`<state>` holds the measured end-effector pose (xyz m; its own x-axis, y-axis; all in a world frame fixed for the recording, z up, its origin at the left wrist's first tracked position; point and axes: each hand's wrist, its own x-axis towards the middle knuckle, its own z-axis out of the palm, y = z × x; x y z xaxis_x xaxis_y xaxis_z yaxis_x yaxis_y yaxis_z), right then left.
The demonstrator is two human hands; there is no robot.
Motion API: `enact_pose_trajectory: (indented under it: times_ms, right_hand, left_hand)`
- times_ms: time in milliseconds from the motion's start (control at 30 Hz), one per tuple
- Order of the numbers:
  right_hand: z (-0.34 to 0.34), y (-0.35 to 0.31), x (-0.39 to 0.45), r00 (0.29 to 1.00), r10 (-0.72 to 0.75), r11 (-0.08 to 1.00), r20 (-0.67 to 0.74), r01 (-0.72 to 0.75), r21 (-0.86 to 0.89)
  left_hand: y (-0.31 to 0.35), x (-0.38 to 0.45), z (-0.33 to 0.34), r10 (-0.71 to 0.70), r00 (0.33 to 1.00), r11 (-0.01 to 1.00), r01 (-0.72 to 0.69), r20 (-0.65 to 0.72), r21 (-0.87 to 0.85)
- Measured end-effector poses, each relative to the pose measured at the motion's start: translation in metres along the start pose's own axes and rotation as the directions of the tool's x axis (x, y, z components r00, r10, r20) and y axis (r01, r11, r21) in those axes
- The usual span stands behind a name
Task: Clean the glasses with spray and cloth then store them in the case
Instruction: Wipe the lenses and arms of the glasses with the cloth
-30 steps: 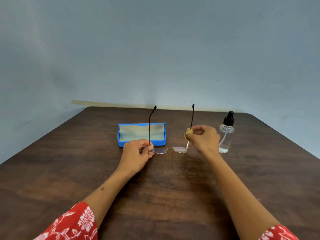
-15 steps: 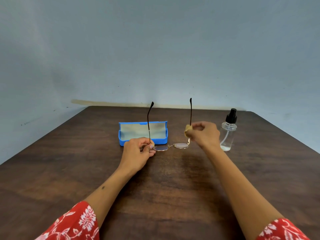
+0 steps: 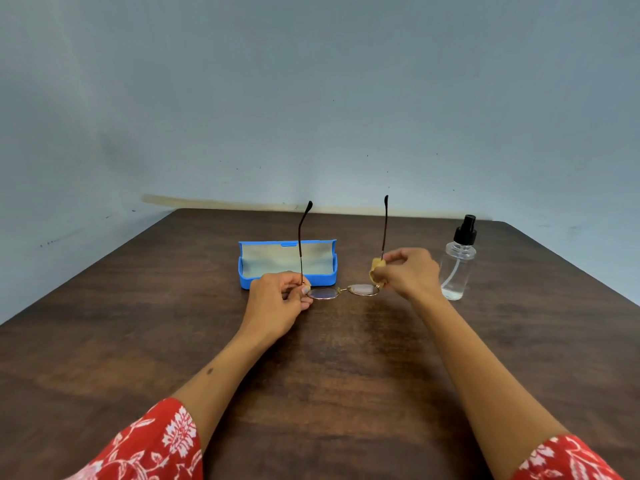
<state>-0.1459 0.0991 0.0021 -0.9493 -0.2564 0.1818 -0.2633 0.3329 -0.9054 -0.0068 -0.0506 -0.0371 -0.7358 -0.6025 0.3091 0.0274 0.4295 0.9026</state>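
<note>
- The glasses (image 3: 343, 292) hang lens-down just in front of the open blue case (image 3: 287, 271), frame parallel to it, temples upright.
- Left hand (image 3: 280, 301) pinches the left hinge.
- Right hand (image 3: 410, 271) pinches a yellow cloth (image 3: 376, 270) around the right temple, beside the spray bottle (image 3: 457, 263).

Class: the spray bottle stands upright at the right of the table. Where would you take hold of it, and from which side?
Grip the spray bottle round its clear, round body below the black pump, coming from its right, since the right hand with the cloth crowds its left.
</note>
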Motion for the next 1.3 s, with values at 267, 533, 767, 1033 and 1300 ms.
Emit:
enact_pose_trajectory:
  times_ms: [267,533,767,1033,1300]
  right_hand:
    - [-0.014,-0.03,0.008,0.959,-0.21,0.946,-0.191,0.248,0.207]
    - [-0.003,-0.006,-0.002,0.997,-0.03,0.995,-0.066,0.036,0.093]
    - [-0.013,-0.04,0.004,0.94,-0.221,0.935,-0.258,0.279,0.217]
    - [0.0,-0.007,-0.004,0.994,-0.038,0.991,-0.106,0.051,0.126]
    - [-0.011,-0.036,0.005,0.927,-0.259,0.925,-0.27,0.319,0.209]
  left_hand:
    - [-0.001,0.0,0.0,0.004,1.0,1.0,-0.004,0.014,0.0]
    - [-0.001,0.0,0.0,0.007,1.0,1.0,-0.007,0.014,0.0]
    - [-0.002,0.001,0.0,0.0,1.0,1.0,0.0,0.02,0.0]
    - [-0.003,0.001,0.0,-0.003,1.0,1.0,0.003,0.022,-0.013]
    - [-0.002,0.002,0.001,0.001,1.0,1.0,-0.001,0.017,-0.004]
